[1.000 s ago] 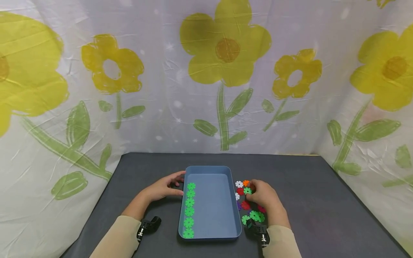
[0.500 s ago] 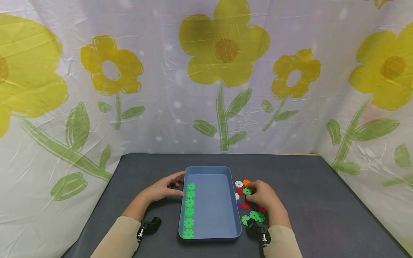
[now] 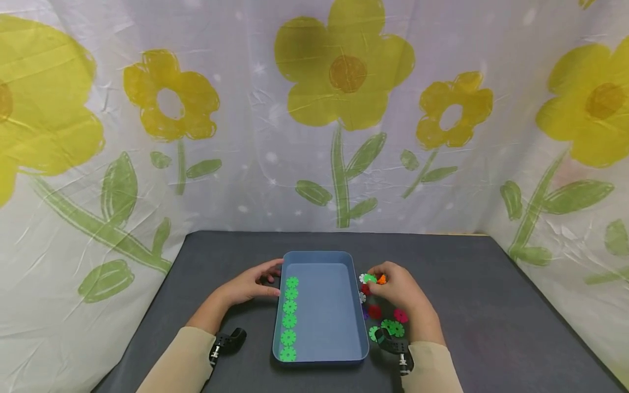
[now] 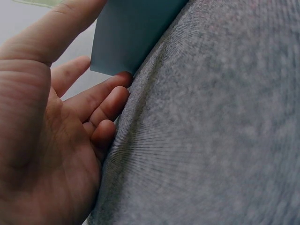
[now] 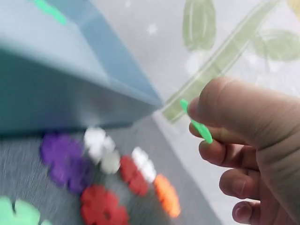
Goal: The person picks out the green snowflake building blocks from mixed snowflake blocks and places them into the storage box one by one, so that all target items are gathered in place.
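- In the right wrist view we see only part of the green flower piece (image 5: 205, 132); the thumb of the right hand (image 5: 262, 136) covers the rest. The purple pieces (image 5: 65, 161) below are blurred.
- The top edge of the left wrist view cuts off the thumb of the left hand (image 3: 249, 285).
- We see the green flower piece nearly edge-on, sloping from upper left to lower right; the blue tray (image 3: 326, 311) runs lengthwise away from the person.
- The piece sits pinched between right thumb and fingers, outside the tray's right wall.
- The left fingers, relaxed and partly bent, are at its left wall; we cannot tell how firmly they touch.
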### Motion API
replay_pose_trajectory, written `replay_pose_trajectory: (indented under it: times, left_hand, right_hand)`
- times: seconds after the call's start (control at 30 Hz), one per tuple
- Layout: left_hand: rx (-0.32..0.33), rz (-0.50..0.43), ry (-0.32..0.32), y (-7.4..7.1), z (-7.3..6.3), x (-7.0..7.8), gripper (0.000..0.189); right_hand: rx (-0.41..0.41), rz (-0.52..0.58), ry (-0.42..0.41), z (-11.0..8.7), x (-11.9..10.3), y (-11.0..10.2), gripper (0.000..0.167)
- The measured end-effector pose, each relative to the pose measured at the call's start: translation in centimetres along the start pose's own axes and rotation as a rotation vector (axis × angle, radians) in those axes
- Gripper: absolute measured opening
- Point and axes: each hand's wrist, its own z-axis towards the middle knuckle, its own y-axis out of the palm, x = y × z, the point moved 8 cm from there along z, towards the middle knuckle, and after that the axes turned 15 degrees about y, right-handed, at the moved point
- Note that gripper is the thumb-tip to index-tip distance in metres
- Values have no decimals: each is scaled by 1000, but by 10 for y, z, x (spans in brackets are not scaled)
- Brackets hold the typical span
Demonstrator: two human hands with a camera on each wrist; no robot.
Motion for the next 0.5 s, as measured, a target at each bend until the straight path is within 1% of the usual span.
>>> replay_pose_trajectory:
  times: [0.2, 0.4, 0.5]
  left_hand:
    - [2, -9, -5, -2, -1, 0, 86]
    - [7, -9, -7, -1, 0, 0, 86]
    - [3, -5, -10, 0, 0, 2, 86]
  right_hand:
    - [-6, -5, -85, -7, -35, -7, 26]
    - [-30, -81, -159, -6, -70, -8, 26]
    - [-49, -100, -193, -4, -83, -7, 26]
